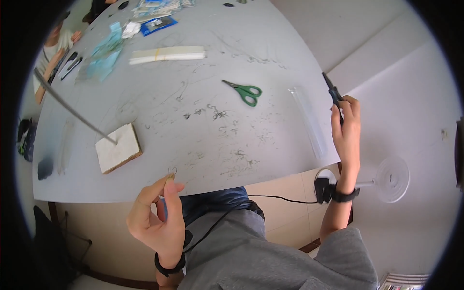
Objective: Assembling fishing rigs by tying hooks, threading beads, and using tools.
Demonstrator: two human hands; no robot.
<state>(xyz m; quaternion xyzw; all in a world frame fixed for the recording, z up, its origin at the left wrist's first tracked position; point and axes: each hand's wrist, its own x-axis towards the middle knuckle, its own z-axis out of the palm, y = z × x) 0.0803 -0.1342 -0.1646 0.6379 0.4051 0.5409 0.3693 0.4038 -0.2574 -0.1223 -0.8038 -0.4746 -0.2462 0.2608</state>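
Observation:
My left hand [157,217] is raised near the table's front edge, thumb and forefinger pinched on a small bent wire hook [172,171]. My right hand [346,130] is up at the table's right edge, closed around dark pliers [333,91] whose tips point away from me. Both wrists wear black bands, and a black cable runs between them across my lap. Several bent wire bits [218,115] lie scattered over the grey table [270,63].
Green-handled scissors [245,92] lie mid-table. A white foam block [117,148] with a long thin rod stuck in it sits front left. A clear tube [309,121] lies at the right edge. White strips [166,54], blue packets and another person's hands are far left.

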